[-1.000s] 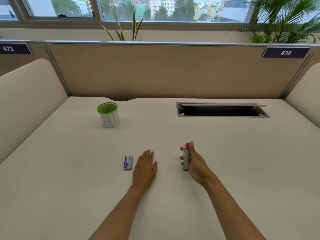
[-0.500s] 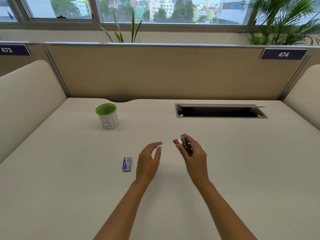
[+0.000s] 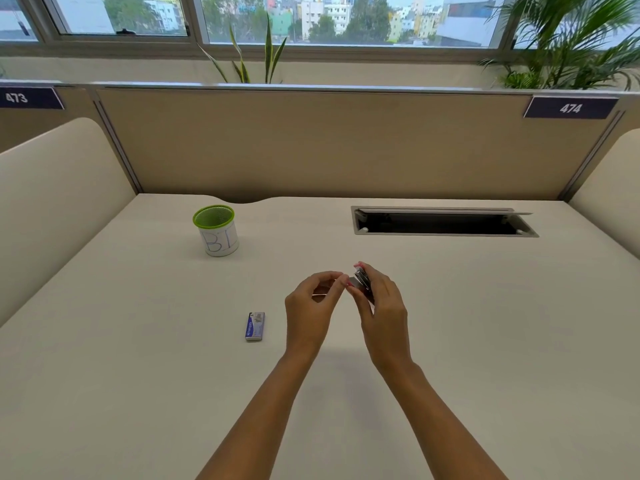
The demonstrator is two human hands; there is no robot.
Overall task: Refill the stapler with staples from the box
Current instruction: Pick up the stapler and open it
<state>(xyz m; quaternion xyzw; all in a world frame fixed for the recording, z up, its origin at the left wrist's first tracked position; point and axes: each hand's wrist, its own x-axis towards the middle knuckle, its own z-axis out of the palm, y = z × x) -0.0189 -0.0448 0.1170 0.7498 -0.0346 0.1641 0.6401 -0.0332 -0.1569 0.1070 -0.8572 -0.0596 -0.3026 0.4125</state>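
A small stapler (image 3: pixel 362 284), dark metal with a pink-red end, is held above the desk in my right hand (image 3: pixel 381 306). My left hand (image 3: pixel 313 301) has come up beside it, and its fingertips pinch the stapler's near end; a thin metal part shows between the left fingers. Most of the stapler is hidden by both hands. The small blue staple box (image 3: pixel 255 326) lies closed on the desk, a short way left of my left hand.
A white cup (image 3: pixel 218 235) with a green mesh rim stands at the back left. A long open cable slot (image 3: pixel 441 223) is set into the desk at the back right. Beige partition panels enclose the desk (image 3: pixel 485 323) on three sides.
My right hand lifted the stapler off the desk and turned it. My left hand rose from lying flat on the desk and closed its fingers on the stapler's end.
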